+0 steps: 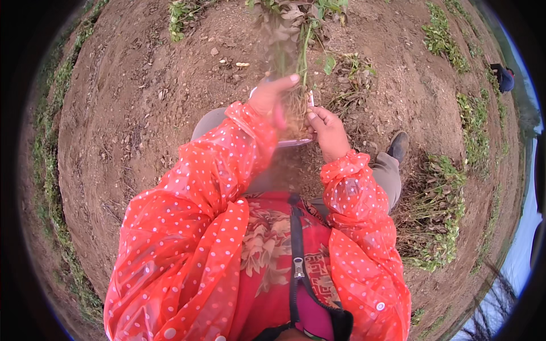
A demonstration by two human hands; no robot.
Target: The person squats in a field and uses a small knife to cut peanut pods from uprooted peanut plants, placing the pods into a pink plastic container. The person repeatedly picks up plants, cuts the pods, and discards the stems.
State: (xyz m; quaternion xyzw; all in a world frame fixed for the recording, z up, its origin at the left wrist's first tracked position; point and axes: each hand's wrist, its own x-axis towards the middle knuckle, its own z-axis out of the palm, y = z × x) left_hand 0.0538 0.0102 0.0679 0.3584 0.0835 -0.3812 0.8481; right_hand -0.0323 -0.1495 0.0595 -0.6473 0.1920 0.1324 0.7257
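My left hand [268, 96] is around the stems of an uprooted peanut plant [303, 55], just above the roots. Leaves point away from me, and the fibrous roots [294, 113] hang between my hands. My right hand [329, 132] pinches at the edge of these roots with thumb and forefinger, on what looks like a small peanut pod [309, 111]. Under the roots a white-and-pink container [294, 143] shows only parts of its rim; its inside is hidden. Motion blurs the left fingers and a pink patch beside them.
Loose peanut pods [242, 65] lie on the brown soil [128, 106]. Pulled plants are heaped [435, 213] at my right, with a smaller clump [352, 79] ahead. My shoe [398, 145] is near that heap. Another person [504, 79] bends down at the far right.
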